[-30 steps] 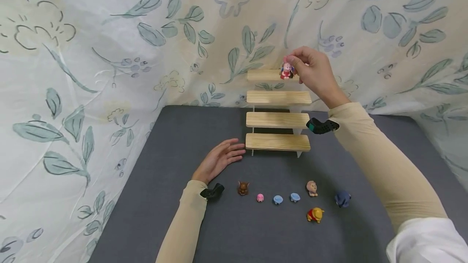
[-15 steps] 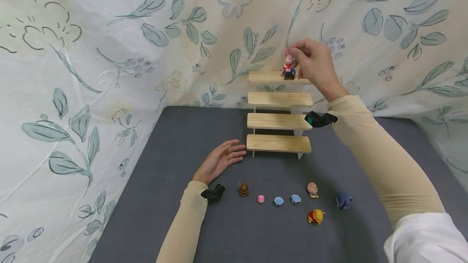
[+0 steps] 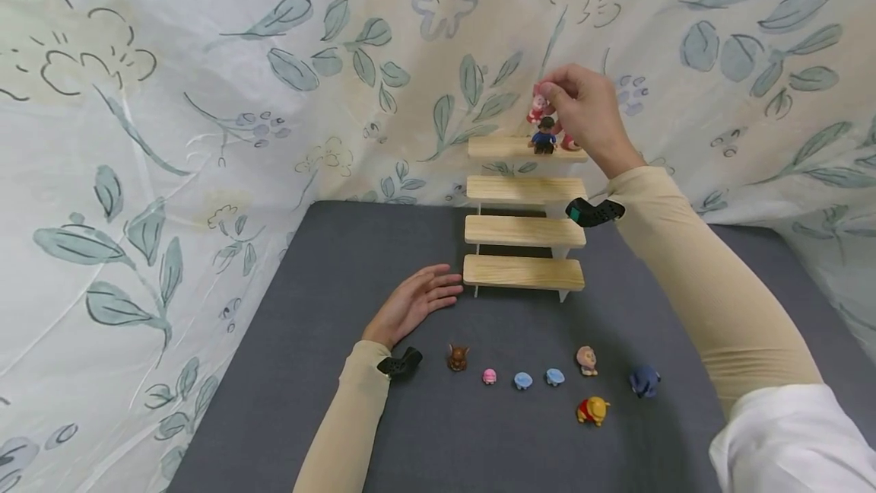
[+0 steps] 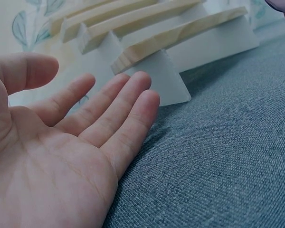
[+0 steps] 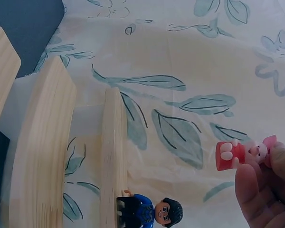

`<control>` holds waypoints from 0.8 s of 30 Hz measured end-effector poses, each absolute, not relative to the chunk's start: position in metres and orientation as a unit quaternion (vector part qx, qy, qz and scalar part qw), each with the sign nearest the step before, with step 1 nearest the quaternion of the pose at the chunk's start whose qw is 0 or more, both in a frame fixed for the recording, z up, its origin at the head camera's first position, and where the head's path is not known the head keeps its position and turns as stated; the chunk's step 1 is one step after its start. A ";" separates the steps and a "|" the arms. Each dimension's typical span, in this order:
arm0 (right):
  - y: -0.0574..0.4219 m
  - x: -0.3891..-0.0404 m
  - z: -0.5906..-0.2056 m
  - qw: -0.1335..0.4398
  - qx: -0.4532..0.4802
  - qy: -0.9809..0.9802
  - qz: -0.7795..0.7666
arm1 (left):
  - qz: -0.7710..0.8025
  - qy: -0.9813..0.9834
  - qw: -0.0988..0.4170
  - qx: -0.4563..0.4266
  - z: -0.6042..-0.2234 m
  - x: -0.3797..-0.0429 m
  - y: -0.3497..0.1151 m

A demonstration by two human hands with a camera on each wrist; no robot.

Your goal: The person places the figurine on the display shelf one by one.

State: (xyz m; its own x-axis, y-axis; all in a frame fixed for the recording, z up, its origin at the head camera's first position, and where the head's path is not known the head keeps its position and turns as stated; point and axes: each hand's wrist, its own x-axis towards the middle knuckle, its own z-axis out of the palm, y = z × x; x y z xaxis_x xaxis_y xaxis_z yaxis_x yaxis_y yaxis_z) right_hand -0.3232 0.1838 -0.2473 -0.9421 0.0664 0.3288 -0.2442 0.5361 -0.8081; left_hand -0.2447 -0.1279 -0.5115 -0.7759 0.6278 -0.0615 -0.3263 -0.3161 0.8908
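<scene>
Pink pig figure: up in the air over the top plank, roughly 12 o'clock from the dark-haired figure. Our right wrist view shows those two apart.
Right hand: our grip is a thumb-and-finger pinch on the pig, up around its head and ears.
Top plank: the dark-haired figure stands on it, with something red at its 3 o'clock, too hidden for us to name.
Left hand: relaxed, nothing in it, about 8 o'clock from the wooden stand. Fingertips are right by the lowest plank; can't tell if they touch.
Counter: brown figure near 7 o'clock from the stand, dark blue one near 5, other little figures between.
Step in hand: we'd call it a mid-air hold, pig not resting on anything yet.
Next move: calls for a steady pinch, we reckon, and staying clear of the dark-haired guy's head. Knocking that red thing seems the main risk.
</scene>
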 end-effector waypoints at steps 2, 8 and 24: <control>0.182 -0.327 -0.247 0.165 0.053 -0.867 0.468 | 0.797 0.503 0.298 0.151 -0.511 -0.245 -0.128; 0.177 -0.339 -0.248 0.166 0.058 -0.895 0.410 | 0.800 0.501 0.294 0.147 -0.511 -0.246 -0.128; 0.169 -0.361 -0.266 0.215 0.099 -0.903 0.357 | 0.793 0.512 0.299 0.140 -0.512 -0.246 -0.127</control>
State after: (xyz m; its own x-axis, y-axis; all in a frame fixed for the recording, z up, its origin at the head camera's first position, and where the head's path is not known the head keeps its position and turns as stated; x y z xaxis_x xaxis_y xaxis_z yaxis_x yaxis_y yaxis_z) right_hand -0.3606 0.1685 -0.2664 -0.8880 -0.0251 0.4592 -0.3324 0.7250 -0.6032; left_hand -0.2459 -0.1274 -0.5123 -0.7820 0.6177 -0.0832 -0.3306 -0.2979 0.8955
